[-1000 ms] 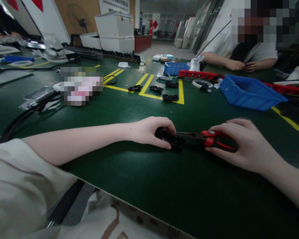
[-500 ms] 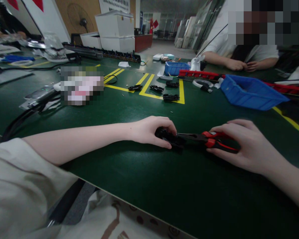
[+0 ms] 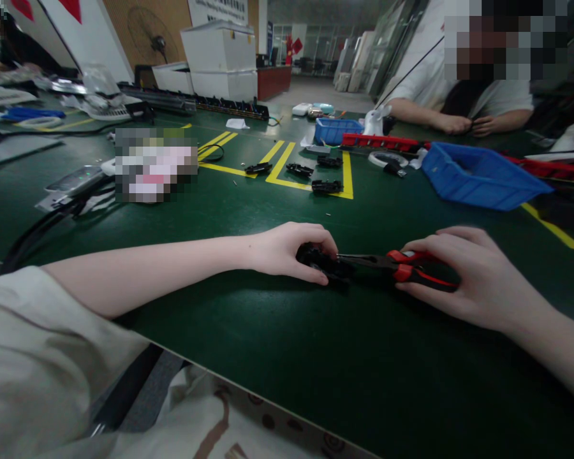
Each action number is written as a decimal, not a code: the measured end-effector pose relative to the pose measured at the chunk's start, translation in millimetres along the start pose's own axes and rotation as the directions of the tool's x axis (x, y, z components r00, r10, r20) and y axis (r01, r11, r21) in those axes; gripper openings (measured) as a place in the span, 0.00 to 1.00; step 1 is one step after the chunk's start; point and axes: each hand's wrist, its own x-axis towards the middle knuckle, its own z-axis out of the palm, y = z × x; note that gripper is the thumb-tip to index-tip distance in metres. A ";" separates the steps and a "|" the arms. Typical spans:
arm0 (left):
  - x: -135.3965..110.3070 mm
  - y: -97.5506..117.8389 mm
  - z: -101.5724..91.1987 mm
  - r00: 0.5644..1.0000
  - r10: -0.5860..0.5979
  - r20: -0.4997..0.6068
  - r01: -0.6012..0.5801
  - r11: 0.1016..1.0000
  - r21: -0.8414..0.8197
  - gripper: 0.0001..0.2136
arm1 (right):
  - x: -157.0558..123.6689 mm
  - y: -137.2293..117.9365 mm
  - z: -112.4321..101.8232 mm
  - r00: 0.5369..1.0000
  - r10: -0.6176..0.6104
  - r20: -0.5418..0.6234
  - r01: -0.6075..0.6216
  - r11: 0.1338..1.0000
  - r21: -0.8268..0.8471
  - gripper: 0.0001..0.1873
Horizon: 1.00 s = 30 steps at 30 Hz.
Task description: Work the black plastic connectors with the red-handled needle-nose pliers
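Observation:
On the green table top [image 3: 249,325], my left hand [image 3: 291,252] is closed around a small black part [image 3: 337,268], thumb on the near side and fingers on the far side. My right hand [image 3: 473,277] grips red-and-black long-nose pliers [image 3: 402,266] by the handles. The plier tips reach the black part close to my left fingertips; whether they pinch a small piece there is too fine to tell. Beyond my hands lie several similar black parts [image 3: 327,186], around the yellow tape lines.
A blue bin [image 3: 483,178] stands at the right, a smaller blue bin [image 3: 339,131] farther back, near a red rail [image 3: 387,142]. Cables [image 3: 52,220] and a pixelated pink item lie at the left. Across the table sits a person, hands [image 3: 469,124] together. White boxes [image 3: 220,60] stand behind.
Both hands, the black part and the pliers keep practically the same position. The whole view has shifted very slightly.

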 end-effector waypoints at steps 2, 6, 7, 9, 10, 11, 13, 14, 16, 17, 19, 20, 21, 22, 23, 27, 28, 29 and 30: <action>-0.1 -0.6 0.4 1.000 -0.001 -0.005 0.001 1.000 -0.011 0.16 | 0.7 0.0 -1.0 1.000 -0.006 -0.009 0.006 1.000 0.002 0.19; -0.2 -0.3 0.7 1.000 0.000 -0.006 0.000 1.000 -0.018 0.15 | 4.0 -0.7 -3.1 0.998 -0.065 -0.026 0.065 0.998 0.013 0.18; -0.2 0.0 0.6 1.000 -0.006 -0.005 0.006 1.000 -0.015 0.15 | 4.8 -1.0 -3.6 0.996 -0.083 -0.030 0.083 0.996 0.013 0.18; 0.0 0.6 0.5 1.000 -0.021 -0.003 0.021 1.000 -0.005 0.15 | 5.9 -1.3 -4.3 0.994 -0.103 -0.037 0.103 0.995 0.011 0.18; 0.1 0.8 0.4 1.000 -0.025 -0.002 0.025 1.000 0.001 0.15 | 6.1 -1.5 -4.6 0.994 -0.104 -0.040 0.105 0.994 0.012 0.18; 0.1 0.9 0.2 1.000 -0.023 0.001 0.023 1.000 0.006 0.15 | 6.2 -1.5 -4.9 0.994 -0.104 -0.042 0.105 0.994 0.017 0.17; 0.2 0.8 0.1 1.000 -0.006 0.004 0.006 1.000 0.013 0.15 | 6.0 -1.6 -5.6 0.994 -0.099 -0.041 0.100 0.995 0.028 0.17; 0.1 0.6 0.1 1.000 0.006 0.004 -0.006 1.000 0.014 0.15 | 5.9 -1.7 -6.1 0.995 -0.094 -0.040 0.095 0.995 0.034 0.17; -0.1 0.3 0.2 1.000 0.022 0.001 -0.022 1.000 0.014 0.15 | 5.7 -2.1 -7.1 0.996 -0.085 -0.034 0.086 0.995 0.043 0.17; -0.2 0.2 0.3 1.000 0.022 0.001 -0.022 1.000 0.014 0.15 | 5.7 -2.4 -7.6 0.996 -0.082 -0.032 0.084 0.996 0.043 0.17; -0.4 0.3 0.4 1.000 0.013 0.002 -0.013 1.000 0.015 0.15 | 5.8 -3.0 -8.0 0.996 -0.084 -0.028 0.085 0.996 0.036 0.16; -0.5 0.4 0.4 1.000 0.009 0.004 -0.009 1.000 0.016 0.15 | 5.9 -3.3 -8.0 0.996 -0.087 -0.026 0.088 0.996 0.030 0.16; -0.5 0.6 0.4 1.000 0.008 0.005 -0.008 1.000 0.017 0.15 | 6.0 -3.5 -7.8 0.996 -0.089 -0.024 0.090 0.996 0.024 0.16; -0.5 0.9 0.3 1.000 0.008 0.005 -0.008 1.000 0.017 0.15 | 6.0 -3.6 -7.4 0.996 -0.090 -0.021 0.091 0.996 0.017 0.17; -0.5 1.1 0.1 1.000 0.007 0.005 -0.007 1.000 0.016 0.15 | 6.0 -3.7 -7.0 0.996 -0.092 -0.018 0.093 0.996 0.012 0.17; 0.0 2.0 -0.4 1.000 -0.001 0.010 0.001 1.000 0.013 0.14 | 6.4 -3.6 -5.7 0.996 -0.090 -0.005 0.090 0.996 0.005 0.17; 0.1 2.1 -0.5 1.000 0.001 0.010 -0.001 1.000 0.014 0.14 | 6.6 -3.6 -5.6 0.996 -0.087 -0.003 0.087 0.996 0.010 0.17; 0.2 2.1 -0.6 1.000 0.003 0.009 -0.004 1.000 0.015 0.14 | 6.9 -3.7 -5.5 0.997 -0.083 -0.003 0.083 0.996 0.015 0.17; 0.2 2.1 -0.6 1.000 0.004 0.008 -0.005 1.000 0.017 0.14 | 7.2 -3.9 -5.5 0.997 -0.079 -0.001 0.079 0.997 0.021 0.17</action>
